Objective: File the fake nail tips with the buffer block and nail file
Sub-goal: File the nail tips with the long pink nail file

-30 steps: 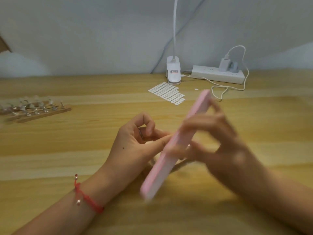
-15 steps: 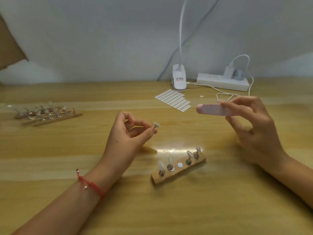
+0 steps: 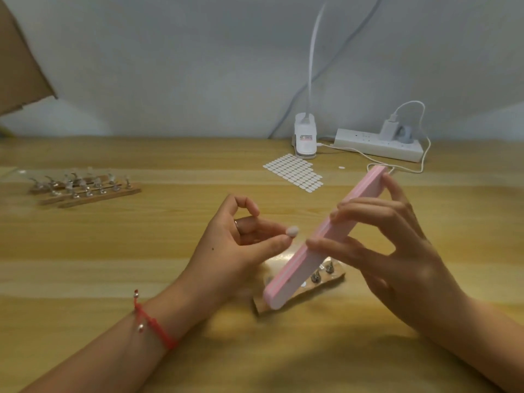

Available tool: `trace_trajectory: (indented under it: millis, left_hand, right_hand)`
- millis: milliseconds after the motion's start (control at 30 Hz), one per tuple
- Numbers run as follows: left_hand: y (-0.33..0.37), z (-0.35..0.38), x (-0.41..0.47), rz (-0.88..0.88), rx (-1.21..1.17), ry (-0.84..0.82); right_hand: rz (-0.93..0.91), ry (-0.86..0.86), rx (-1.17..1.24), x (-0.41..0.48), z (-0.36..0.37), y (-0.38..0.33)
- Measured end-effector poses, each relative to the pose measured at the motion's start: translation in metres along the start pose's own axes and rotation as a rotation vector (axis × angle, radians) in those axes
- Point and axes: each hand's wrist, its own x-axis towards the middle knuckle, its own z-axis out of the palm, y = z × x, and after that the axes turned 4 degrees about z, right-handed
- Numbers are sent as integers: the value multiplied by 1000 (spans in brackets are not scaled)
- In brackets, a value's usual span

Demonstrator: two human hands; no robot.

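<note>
My left hand point(image 3: 241, 251) pinches a small clear nail tip point(image 3: 292, 231) between thumb and fingertips above the middle of the wooden table. My right hand point(image 3: 397, 251) grips a long pink buffer block point(image 3: 326, 239), held slanted from lower left to upper right, just right of the nail tip and not touching it. Beneath the block a wooden holder strip point(image 3: 326, 282) with metal-based nail tips lies on the table, partly hidden by the block.
More wooden strips with clear nail tips point(image 3: 82, 188) lie at the left. A sheet of white adhesive dots point(image 3: 295, 171), a clip lamp base point(image 3: 304, 137) and a power strip point(image 3: 377, 144) with a charger cable sit at the back. Cardboard point(image 3: 19, 69) shows top left.
My right hand has swung the pink block from a raised, level pose back down to a slant beside the nail tip. My left hand kept its pinch on the nail tip.
</note>
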Motion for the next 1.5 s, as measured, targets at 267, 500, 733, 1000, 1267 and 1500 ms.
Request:
trace_trajectory:
  millis: [267,500,733,1000,1267,1500]
  left_hand:
    - [8,2,-1,-83,-45,-87]
    - [9,5,-1,-125,-27,-122]
    - [9,6,-2,-109,-23,-106]
    - [8,7,-3,-122,-30,-95]
    - [6,1,0,-101,-70,-20]
    - [-4,-9,4,-110,-110,62]
  right_hand:
    - [0,-5,-17,1,1,-1]
    - [71,41,18,6,-3,-4]
    - [151,55,7,6,-7,4]
    - [138,81,9,6,-6,6]
    - [400,132,-63,-4,-13,43]
    - [368,63,-28,-9,-6,37]
